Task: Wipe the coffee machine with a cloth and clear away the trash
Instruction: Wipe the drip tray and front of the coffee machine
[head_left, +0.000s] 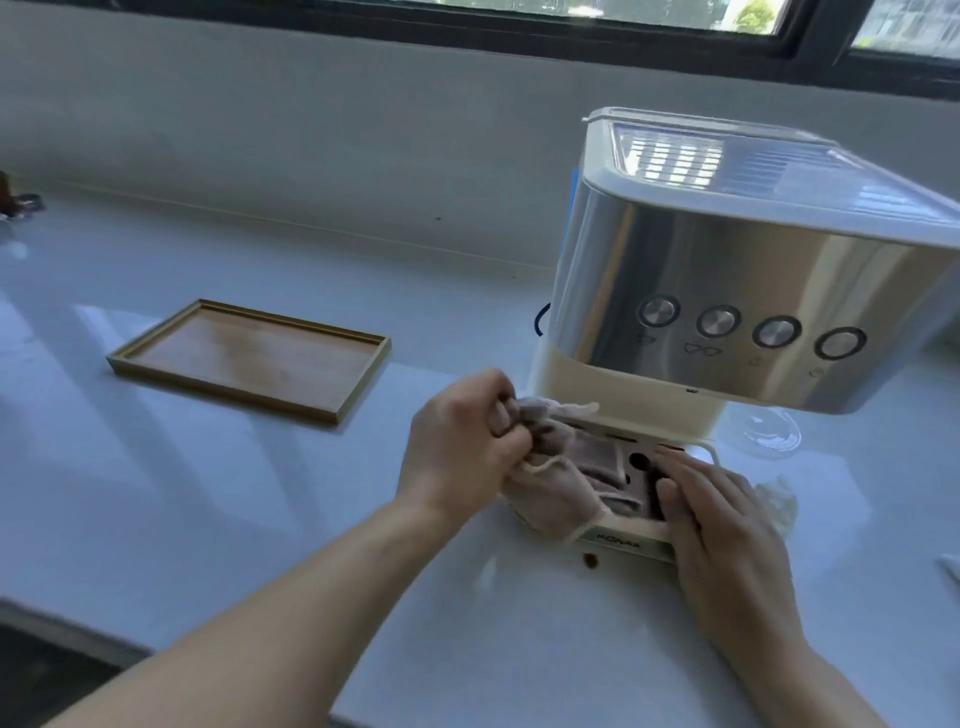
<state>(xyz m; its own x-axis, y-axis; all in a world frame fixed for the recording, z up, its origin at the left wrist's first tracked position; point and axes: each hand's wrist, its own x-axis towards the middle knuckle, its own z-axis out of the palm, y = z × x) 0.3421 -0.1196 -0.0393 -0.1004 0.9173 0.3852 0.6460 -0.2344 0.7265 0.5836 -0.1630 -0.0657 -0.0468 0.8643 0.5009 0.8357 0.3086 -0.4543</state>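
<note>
A tray (249, 358) lies at the machine's (727, 249) nine o'clock, well clear; next the left hand (462, 452) grips a bunched end of the cloth (550, 488), soft, limp and light, which drapes over the left of the drip tray (618, 538) at the machine's six o'clock. The right hand (727, 525) lies flat with straight fingers on the drip tray's right side, holding nothing. A brown spot (589, 560) sits on the counter (467, 623) just before it, a crumpled scrap (779, 501) at the right hand's three o'clock is likely trash, and the machine's overhanging body crowds the wiping.
</note>
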